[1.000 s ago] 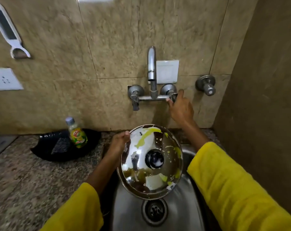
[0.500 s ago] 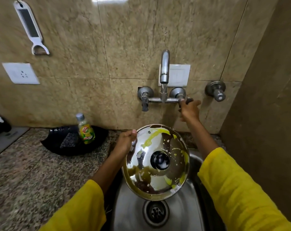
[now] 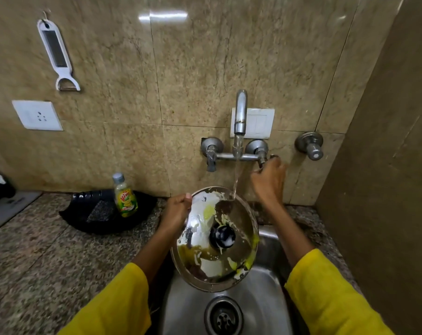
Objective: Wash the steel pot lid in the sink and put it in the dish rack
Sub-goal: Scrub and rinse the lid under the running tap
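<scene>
**Lid under the tap, water on**

My left hand [image 3: 178, 209] has a closed grip on the lid [image 3: 214, 240], fingers curled round its far-left rim, thumb on top. The lid is tilted, top face toward me, held above the sink [image 3: 260, 301] and not touching the basin. Black knob [image 3: 222, 236] sits at its middle. Yellow and white smears across the steel, thickest along the right edge and near the bottom.

My right hand [image 3: 269, 178] is up at the right tap handle [image 3: 263, 160], fingers bent round it. How tight that grip is, I can't tell: the handle is mostly hidden behind the fingers.

Water [image 3: 236, 175] runs from the spout [image 3: 240, 112] in a thin stream and lands on the lid's upper rim, just right of my left hand. A wet streak spreads from the landing spot toward the knob.

The drain [image 3: 223, 317] is directly below the lid's lower edge, uncovered.

On the table [image 3: 36, 257] left of the sink: a black tray [image 3: 84, 213] against the wall, with a dish soap bottle [image 3: 125, 195] standing upright on it and a dark scrub pad [image 3: 100, 211] just beside the bottle. All well apart from my left hand.

On the wall: a white peeler [image 3: 57, 56] hanging, a socket [image 3: 37, 115] below it, and a separate valve [image 3: 310, 145] right of the tap.

Both sleeves are yellow.
</scene>
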